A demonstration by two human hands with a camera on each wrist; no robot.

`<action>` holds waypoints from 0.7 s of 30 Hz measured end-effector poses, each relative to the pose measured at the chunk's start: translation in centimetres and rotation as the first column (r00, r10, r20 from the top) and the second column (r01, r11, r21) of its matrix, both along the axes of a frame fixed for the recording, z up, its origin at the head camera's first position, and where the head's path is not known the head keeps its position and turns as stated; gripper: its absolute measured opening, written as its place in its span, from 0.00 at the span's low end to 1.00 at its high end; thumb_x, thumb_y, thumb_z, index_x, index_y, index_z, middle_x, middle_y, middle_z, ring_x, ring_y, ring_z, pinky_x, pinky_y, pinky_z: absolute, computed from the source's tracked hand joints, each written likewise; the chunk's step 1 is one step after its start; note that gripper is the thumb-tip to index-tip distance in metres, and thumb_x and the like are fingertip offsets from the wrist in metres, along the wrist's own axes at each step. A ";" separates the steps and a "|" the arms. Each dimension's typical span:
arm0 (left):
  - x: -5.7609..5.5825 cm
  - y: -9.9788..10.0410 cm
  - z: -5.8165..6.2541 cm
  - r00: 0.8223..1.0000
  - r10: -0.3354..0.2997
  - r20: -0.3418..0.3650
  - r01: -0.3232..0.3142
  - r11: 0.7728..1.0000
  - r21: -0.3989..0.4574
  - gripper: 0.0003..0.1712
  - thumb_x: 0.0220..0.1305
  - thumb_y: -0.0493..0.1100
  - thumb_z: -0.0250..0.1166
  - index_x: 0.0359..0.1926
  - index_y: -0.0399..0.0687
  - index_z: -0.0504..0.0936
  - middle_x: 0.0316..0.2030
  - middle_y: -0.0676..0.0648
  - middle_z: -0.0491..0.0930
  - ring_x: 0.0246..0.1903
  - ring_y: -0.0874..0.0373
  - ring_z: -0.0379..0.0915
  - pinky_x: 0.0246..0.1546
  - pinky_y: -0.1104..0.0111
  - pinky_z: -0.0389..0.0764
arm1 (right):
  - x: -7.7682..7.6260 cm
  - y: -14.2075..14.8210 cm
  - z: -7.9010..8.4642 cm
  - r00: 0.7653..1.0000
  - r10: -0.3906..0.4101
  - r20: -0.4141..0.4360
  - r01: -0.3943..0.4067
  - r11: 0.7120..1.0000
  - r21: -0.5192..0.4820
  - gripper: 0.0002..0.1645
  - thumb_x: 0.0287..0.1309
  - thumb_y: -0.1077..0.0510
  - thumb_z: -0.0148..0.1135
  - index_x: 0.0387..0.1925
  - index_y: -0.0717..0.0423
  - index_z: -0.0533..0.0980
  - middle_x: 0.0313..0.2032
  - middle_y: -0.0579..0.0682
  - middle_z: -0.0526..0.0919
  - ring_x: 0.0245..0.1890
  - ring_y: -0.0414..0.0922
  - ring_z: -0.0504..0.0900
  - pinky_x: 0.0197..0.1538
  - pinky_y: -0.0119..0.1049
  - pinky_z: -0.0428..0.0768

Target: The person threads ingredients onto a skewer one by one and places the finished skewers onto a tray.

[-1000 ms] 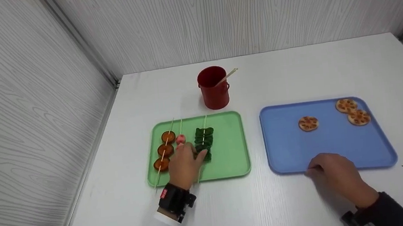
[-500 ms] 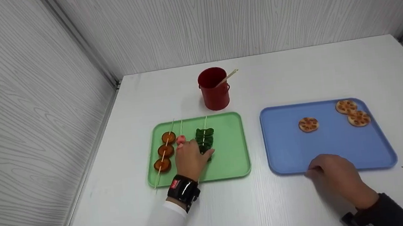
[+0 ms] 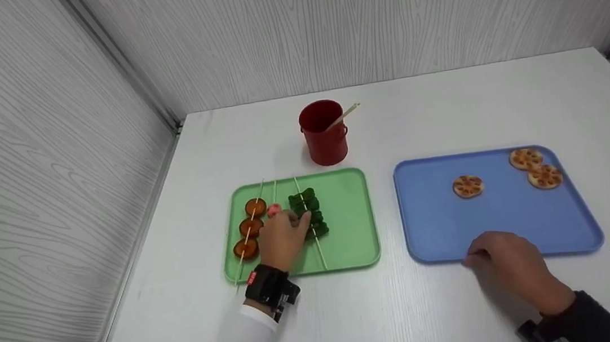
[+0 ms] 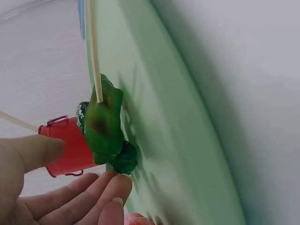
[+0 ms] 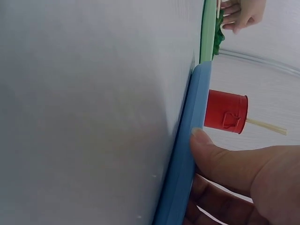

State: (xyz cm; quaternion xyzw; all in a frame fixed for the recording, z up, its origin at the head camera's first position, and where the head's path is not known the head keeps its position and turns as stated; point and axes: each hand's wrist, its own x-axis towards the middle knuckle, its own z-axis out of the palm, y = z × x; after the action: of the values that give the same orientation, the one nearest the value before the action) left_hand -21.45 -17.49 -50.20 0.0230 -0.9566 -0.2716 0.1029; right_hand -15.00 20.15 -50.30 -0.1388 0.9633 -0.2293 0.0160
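Note:
My left hand (image 3: 279, 243) is over the green tray (image 3: 347, 217), beside a skewer of folded green leaves (image 3: 308, 202). In the left wrist view, its fingertips are right at the leaf skewer (image 4: 104, 126), with the thumb apart from the fingers. The hand partly covers a skewer with pink pieces (image 3: 274, 210). Farther left lies a skewer of round orange-brown slices (image 3: 251, 227). My right hand (image 3: 510, 263) holds the near rim of the blue tray (image 3: 436, 231). The right wrist view shows the thumb on the blue rim (image 5: 194, 103) and the fingers curled on its inner side.
A red bucket (image 3: 327, 146) with thin sticks (image 3: 345, 114) leaning in it stands behind the green tray. Lotus root slices lie in the blue tray: one near the middle (image 3: 468, 186), two overlapping at the far right corner (image 3: 545, 176).
The green leaf skewer has turned: its far end moved left and its near end right. My left hand shifted right, then back left. The right hand stays at the blue tray's rim.

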 end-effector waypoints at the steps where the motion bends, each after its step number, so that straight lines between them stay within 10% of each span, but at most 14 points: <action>1: -0.1 0.2 0.1 1.000 0.002 0.018 -0.002 1.000 -0.029 0.23 0.64 0.57 0.65 0.25 0.42 0.78 0.15 0.52 0.67 0.14 0.60 0.62 0.14 0.70 0.60 | 0.0 0.0 0.0 1.000 0.002 -0.003 -0.002 1.000 0.000 0.03 0.50 0.60 0.73 0.26 0.53 0.84 0.27 0.44 0.84 0.31 0.47 0.82 0.35 0.45 0.81; 11: -1.2 2.5 0.5 0.991 0.041 0.127 0.005 0.941 -0.338 0.46 0.59 0.67 0.64 0.61 0.32 0.72 0.31 0.36 0.83 0.26 0.44 0.79 0.21 0.54 0.79 | 0.1 -0.3 0.0 1.000 0.000 0.025 0.001 1.000 -0.014 0.03 0.50 0.62 0.73 0.26 0.54 0.84 0.28 0.45 0.84 0.32 0.48 0.82 0.35 0.45 0.81; 21: -1.2 0.5 0.9 0.981 -0.017 0.193 0.013 1.000 0.021 0.32 0.62 0.62 0.64 0.45 0.34 0.76 0.25 0.43 0.76 0.23 0.51 0.74 0.23 0.62 0.75 | -1.0 -1.2 2.0 0.994 0.073 0.083 -0.072 0.997 -0.010 0.04 0.54 0.61 0.70 0.30 0.58 0.84 0.27 0.45 0.83 0.29 0.43 0.79 0.31 0.40 0.78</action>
State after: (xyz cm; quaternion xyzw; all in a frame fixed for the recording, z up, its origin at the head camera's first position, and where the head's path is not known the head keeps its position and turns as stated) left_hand -22.69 -16.95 -49.34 0.0430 -0.9595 -0.2784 0.0073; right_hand -15.95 18.95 -48.31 -0.1640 0.9553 -0.2374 0.0642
